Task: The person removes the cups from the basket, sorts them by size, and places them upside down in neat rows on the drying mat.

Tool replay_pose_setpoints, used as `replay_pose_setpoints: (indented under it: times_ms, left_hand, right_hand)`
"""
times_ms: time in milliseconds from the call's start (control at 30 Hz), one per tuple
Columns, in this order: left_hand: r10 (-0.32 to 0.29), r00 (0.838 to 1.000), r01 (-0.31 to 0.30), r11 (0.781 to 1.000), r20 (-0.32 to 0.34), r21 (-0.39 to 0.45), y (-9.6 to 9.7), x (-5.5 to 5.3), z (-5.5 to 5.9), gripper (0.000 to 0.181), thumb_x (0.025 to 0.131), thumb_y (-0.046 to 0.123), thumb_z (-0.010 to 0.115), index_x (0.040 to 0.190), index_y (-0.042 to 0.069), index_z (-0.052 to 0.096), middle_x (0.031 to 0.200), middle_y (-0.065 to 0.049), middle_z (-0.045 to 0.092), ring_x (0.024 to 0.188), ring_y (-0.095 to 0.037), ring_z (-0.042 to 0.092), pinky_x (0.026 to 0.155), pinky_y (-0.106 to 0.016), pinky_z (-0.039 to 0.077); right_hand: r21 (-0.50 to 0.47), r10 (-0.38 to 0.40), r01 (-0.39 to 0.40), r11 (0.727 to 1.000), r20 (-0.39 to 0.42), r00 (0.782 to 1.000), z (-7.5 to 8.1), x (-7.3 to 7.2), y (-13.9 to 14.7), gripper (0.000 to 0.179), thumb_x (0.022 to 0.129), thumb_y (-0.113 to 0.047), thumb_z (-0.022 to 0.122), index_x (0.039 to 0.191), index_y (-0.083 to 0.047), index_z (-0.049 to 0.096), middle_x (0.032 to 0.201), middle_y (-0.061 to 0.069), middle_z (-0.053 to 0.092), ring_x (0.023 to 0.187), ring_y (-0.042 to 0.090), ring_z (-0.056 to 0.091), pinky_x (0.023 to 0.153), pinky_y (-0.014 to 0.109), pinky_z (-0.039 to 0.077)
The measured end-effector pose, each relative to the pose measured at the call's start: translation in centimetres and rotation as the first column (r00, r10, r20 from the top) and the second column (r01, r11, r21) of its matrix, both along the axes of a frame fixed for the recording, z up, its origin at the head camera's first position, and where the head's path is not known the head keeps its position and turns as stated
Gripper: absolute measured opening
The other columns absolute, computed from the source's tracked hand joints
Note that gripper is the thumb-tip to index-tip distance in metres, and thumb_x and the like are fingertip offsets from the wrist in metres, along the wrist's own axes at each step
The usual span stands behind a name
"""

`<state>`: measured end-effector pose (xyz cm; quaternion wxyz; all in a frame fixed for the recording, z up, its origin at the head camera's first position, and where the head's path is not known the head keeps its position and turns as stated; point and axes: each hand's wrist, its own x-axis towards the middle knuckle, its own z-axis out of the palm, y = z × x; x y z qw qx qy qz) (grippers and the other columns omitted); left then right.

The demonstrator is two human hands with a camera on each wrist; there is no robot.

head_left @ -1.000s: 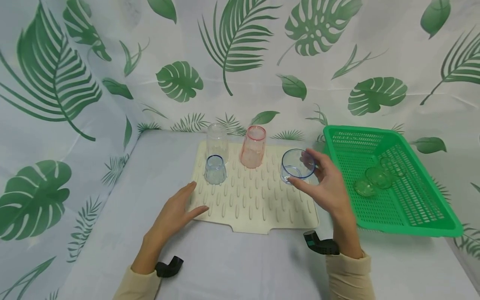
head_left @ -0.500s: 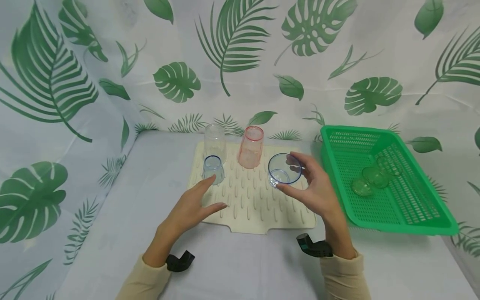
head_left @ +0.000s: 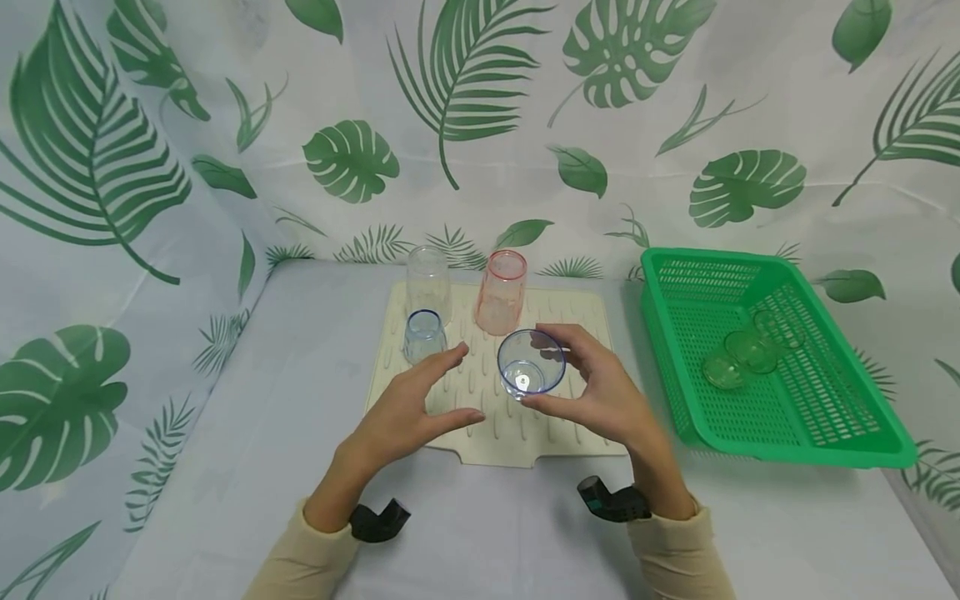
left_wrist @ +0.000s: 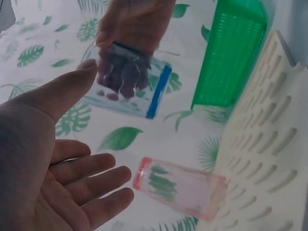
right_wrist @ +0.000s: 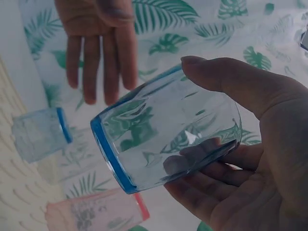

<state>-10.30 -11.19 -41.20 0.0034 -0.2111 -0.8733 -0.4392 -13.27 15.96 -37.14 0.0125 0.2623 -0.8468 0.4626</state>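
Blue-rimmed cup [head_left: 531,362], light, rigid, slick clear plastic: right hand [head_left: 600,392] curls round its wall; left hand [head_left: 405,412] spread, empty.

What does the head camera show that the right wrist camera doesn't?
Only the head view shows the green basket with green cups inside, and the whole drying mat. Only the right wrist view shows the right hand's fingers curled under the blue-rimmed cup, seen close up. Both show that cup held by the right hand, the open left hand, and the pink cup.
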Motion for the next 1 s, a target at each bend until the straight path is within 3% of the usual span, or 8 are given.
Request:
replay_pose_setpoints:
  times_ms: [133, 333, 700, 1000]
  left_hand:
    - [-0.044, 0.999, 0.045, 0.998, -0.029, 0.05, 0.4, 0.0, 0.3, 0.085, 0.084, 0.043, 0.08, 0.155, 0.017, 0.04, 0.152, 0.0, 0.052, 0.136, -0.022, 0.055, 0.109, -0.049, 0.049]
    - [-0.079, 0.996, 0.082, 0.993, -0.039, 0.087, 0.7, 0.1, 0.4, 0.085, 0.083, 0.042, 0.081, 0.154, 0.018, 0.041, 0.15, 0.002, 0.053, 0.131, -0.021, 0.059, 0.106, -0.046, 0.052]
    - [-0.085, 0.991, 0.093, 0.993, -0.105, 0.077, 0.6, 0.3, 0.7, 0.082, 0.081, 0.035, 0.084, 0.151, 0.015, 0.046, 0.142, -0.001, 0.059, 0.125, -0.019, 0.061, 0.102, -0.041, 0.055]
    - [-0.121, 0.989, 0.13, 0.985, -0.082, 0.115, 0.4, 0.3, 0.9, 0.084, 0.076, 0.036, 0.088, 0.148, 0.016, 0.049, 0.137, 0.003, 0.06, 0.121, -0.014, 0.061, 0.101, -0.04, 0.056]
  right_hand:
    - [-0.025, 0.046, -0.046, 0.999, 0.005, 0.999, -0.5, 0.1, -0.5, 0.081, 0.07, -0.011, 0.092, 0.141, -0.011, 0.052, 0.129, 0.004, 0.063, 0.115, 0.013, 0.06, 0.108, 0.043, 0.051]
    - [-0.059, 0.128, -0.127, 0.99, 0.014, 0.992, -1.0, 0.2, -1.3, 0.079, 0.07, -0.011, 0.092, 0.139, -0.01, 0.053, 0.128, 0.006, 0.063, 0.114, 0.02, 0.062, 0.107, 0.046, 0.051]
    - [-0.056, 0.197, -0.194, 0.979, 0.055, 0.979, -0.8, 0.7, -2.3, 0.079, 0.071, -0.018, 0.092, 0.139, -0.015, 0.053, 0.13, 0.002, 0.061, 0.114, 0.02, 0.062, 0.104, 0.035, 0.054]
    - [-0.072, 0.269, -0.265, 0.962, 0.05, 0.962, -0.8, 0.8, -2.5, 0.084, 0.066, -0.021, 0.095, 0.139, -0.013, 0.054, 0.13, 0.003, 0.062, 0.115, 0.021, 0.062, 0.1, 0.032, 0.055]
